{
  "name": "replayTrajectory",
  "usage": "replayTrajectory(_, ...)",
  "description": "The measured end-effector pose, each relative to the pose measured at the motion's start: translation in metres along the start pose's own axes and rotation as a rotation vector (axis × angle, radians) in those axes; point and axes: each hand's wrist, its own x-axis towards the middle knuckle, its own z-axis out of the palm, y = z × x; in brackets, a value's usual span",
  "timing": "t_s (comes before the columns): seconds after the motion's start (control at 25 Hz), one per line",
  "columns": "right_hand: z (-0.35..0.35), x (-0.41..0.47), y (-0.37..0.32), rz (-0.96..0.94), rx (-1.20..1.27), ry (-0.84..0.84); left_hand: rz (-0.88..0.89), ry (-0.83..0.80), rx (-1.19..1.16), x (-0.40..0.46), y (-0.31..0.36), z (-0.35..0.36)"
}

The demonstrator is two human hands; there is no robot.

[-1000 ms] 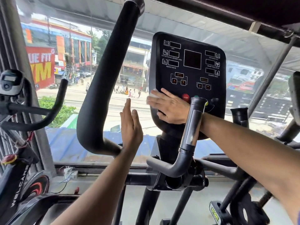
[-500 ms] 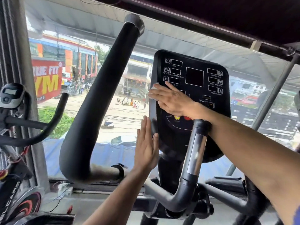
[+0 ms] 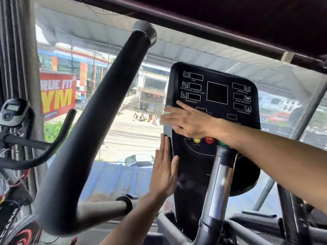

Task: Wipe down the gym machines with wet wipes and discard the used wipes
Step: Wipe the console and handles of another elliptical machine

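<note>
The black console panel [image 3: 217, 96] of an elliptical machine stands ahead, with displays and coloured buttons. My right hand [image 3: 187, 121] lies flat on the panel's left part, fingers straight, pressing a white wet wipe [image 3: 167, 110] whose edge shows past the fingertips. My left hand [image 3: 165, 172] is flat and upright against the console's left edge, fingers straight, holding nothing that I can see.
A thick black moving handle [image 3: 99, 121] rises on the left. A grey and black fixed grip [image 3: 221, 183] stands in front of the console. An exercise bike [image 3: 14, 131] with a small display sits at far left. A window [image 3: 127, 135] lies behind.
My right hand has slid the wipe up the panel from the buttons to its left edge. My left hand has moved right until it touches the console's side.
</note>
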Motion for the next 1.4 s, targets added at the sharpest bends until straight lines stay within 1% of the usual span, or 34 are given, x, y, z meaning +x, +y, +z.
replayTrajectory(0.2, -0.017, 0.034, 0.046, 0.304, 0.006, 0.072, -0.003, -0.003, 0.024, 0.015, 0.004, -0.003)
replayTrajectory(0.32, -0.016, 0.047, 0.057, 0.419, 0.053, 0.136, 0.0, -0.016, 0.028, 0.024, 0.001, -0.005)
replayTrajectory(0.4, -0.019, 0.05, 0.054, 0.419, 0.073, 0.164, 0.009, -0.026, 0.039, 0.023, 0.002, -0.006)
replayTrajectory(0.52, -0.015, 0.036, 0.047, 0.33, 0.12, 0.23, 0.017, -0.03, 0.037, 0.02, 0.0, -0.007)
replayTrajectory(0.6, -0.009, 0.024, 0.041, 0.319, 0.216, 0.271, 0.039, -0.008, 0.022, 0.023, 0.0, -0.007)
replayTrajectory(0.72, 0.003, 0.015, 0.015, 0.343, 0.388, 0.376, 0.047, 0.028, -0.033, 0.023, 0.0, -0.006)
replayTrajectory(0.8, 0.02, 0.003, -0.01, 0.38, 0.414, 0.391, 0.034, 0.045, -0.077, 0.021, -0.001, -0.009)
replayTrajectory(0.96, 0.055, -0.034, -0.063, 0.438, 0.361, 0.32, -0.061, 0.126, -0.141, 0.027, 0.001, -0.013)
replayTrajectory(1.08, 0.071, -0.061, -0.095, 0.459, 0.299, 0.292, -0.048, 0.117, -0.15, 0.029, 0.004, -0.004)
replayTrajectory(1.16, 0.087, -0.087, -0.119, 0.379, 0.164, 0.275, -0.006, 0.093, -0.171, 0.027, 0.002, 0.003)
replayTrajectory(1.24, 0.097, -0.111, -0.144, 0.322, 0.104, 0.303, 0.001, 0.077, -0.19, 0.03, 0.001, 0.005)
replayTrajectory(1.28, 0.1, -0.12, -0.154, 0.364, 0.064, 0.336, -0.005, 0.07, -0.187, 0.032, 0.001, 0.005)
replayTrajectory(1.36, 0.094, -0.132, -0.173, 0.493, 0.09, 0.292, -0.017, 0.064, -0.174, 0.037, 0.004, 0.004)
replayTrajectory(1.4, 0.094, -0.139, -0.18, 0.565, 0.156, 0.298, -0.024, 0.066, -0.165, 0.04, 0.007, 0.004)
